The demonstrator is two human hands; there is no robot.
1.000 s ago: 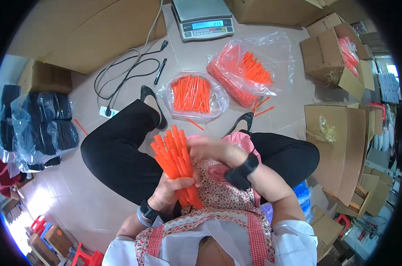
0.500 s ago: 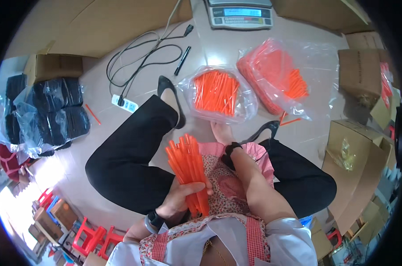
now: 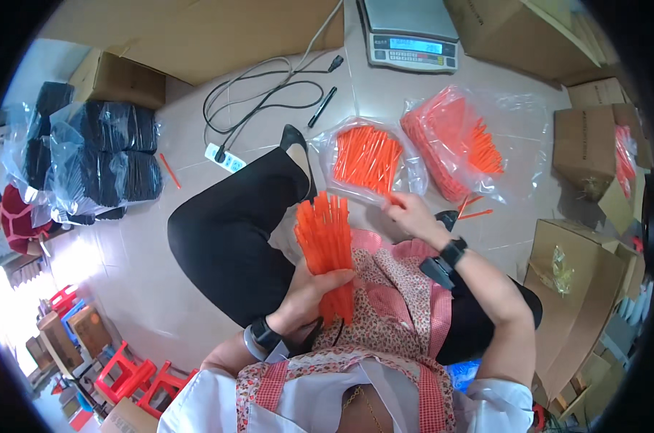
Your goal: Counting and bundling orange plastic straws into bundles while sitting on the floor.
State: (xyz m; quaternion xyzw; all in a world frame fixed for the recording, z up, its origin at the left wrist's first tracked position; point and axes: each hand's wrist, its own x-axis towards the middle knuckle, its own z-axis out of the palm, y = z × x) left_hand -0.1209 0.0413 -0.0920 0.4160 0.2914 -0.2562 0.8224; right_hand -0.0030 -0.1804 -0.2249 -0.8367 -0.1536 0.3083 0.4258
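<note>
My left hand (image 3: pixel 318 287) is wrapped round a thick bundle of slim orange plastic strips (image 3: pixel 319 234), held upright over my lap with their upper ends fanned out. Forward and to the right, my right hand (image 3: pixel 411 215) is closed in a pinch at the near edge of an opened clear plastic bag (image 3: pixel 415 167). A bit of orange strip (image 3: pixel 393 198) shows at its fingertips; most of it is hidden or blurred. Loose orange strips (image 3: pixel 366 159) lie side by side in that bag. Just right of it is a larger bag of orange strips (image 3: pixel 442 155), partly spilled open.
A digital scale (image 3: pixel 413 50) stands ahead, near a black marker (image 3: pixel 322 107) and a coiled cable (image 3: pixel 269 94) with a white power strip (image 3: pixel 224 157). Bagged black bundles (image 3: pixel 103 151) lie at left, cardboard boxes (image 3: pixel 583 148) at right. Red stools (image 3: pixel 127 373) are behind left.
My right hand has come up from beside the bag, turned over and pinched by its near edge. The bundle in my left hand has shifted slightly as the whole view moved.
</note>
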